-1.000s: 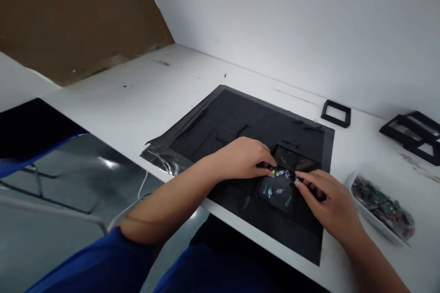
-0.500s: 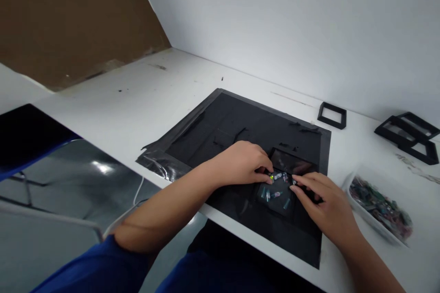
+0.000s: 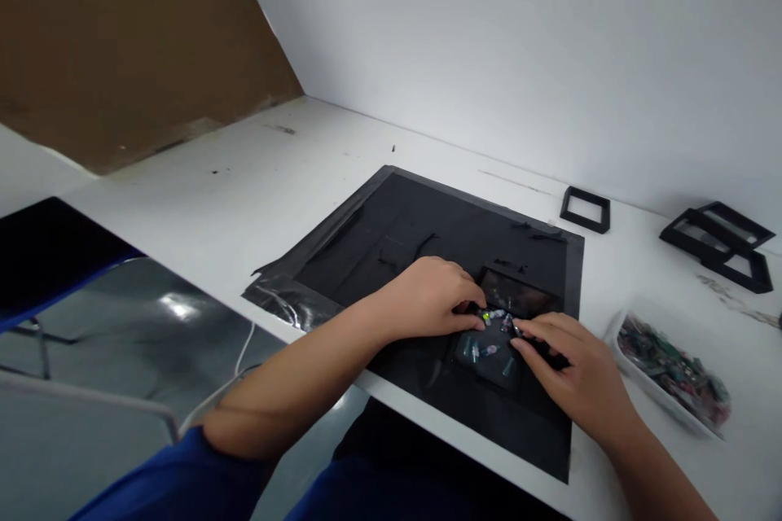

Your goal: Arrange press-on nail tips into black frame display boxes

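A dark shallow case point(image 3: 519, 291) lies on the black mat point(image 3: 391, 212), with several small shiny bluish pieces point(image 3: 489, 350) scattered in its near part. My left hand point(image 3: 437, 297) rests at the case's left side, thumb and fingers curled together beside a yellow-green piece point(image 3: 486, 316). Whether those fingertips hold anything is hidden. From the right, my right hand point(image 3: 574, 362) pinches a small shiny piece point(image 3: 516, 331) between thumb and forefinger, low over the case. The kind of these pieces is too small to tell.
A clear plastic tub point(image 3: 648, 391) of mixed coloured bits stands to the right. One black frame point(image 3: 585, 224) lies behind the mat, and several overlapping black frames point(image 3: 687, 244) lie farther right by the wall. A dark seat point(image 3: 54, 260) is at the left.
My right hand has shifted slightly left, bringing its pinched piece closer to the other pieces. My left hand stays nearly in place. The view has tilted a little.
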The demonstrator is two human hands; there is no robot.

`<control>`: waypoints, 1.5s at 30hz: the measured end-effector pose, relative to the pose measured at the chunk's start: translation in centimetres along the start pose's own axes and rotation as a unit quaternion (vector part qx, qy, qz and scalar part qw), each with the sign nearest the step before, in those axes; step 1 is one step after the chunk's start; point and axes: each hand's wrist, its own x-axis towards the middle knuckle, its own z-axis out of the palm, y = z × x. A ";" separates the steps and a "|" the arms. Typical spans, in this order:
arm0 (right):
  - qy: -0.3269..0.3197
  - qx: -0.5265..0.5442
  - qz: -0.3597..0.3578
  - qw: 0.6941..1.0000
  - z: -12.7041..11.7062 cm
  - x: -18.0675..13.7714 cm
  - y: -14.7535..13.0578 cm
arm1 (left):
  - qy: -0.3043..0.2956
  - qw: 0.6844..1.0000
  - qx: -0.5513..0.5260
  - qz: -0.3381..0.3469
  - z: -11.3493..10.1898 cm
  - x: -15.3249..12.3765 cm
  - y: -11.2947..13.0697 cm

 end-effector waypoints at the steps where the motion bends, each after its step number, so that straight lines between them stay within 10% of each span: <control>1: -0.004 -0.001 -0.004 1.000 0.0 0.0 -0.1 | -0.005 1.000 -0.003 -0.001 -0.1 0.0 0.0; 45: -0.048 -0.145 -0.100 0.983 0.9 0.7 -1.1 | -0.002 0.999 0.042 -0.013 -0.1 -0.4 0.3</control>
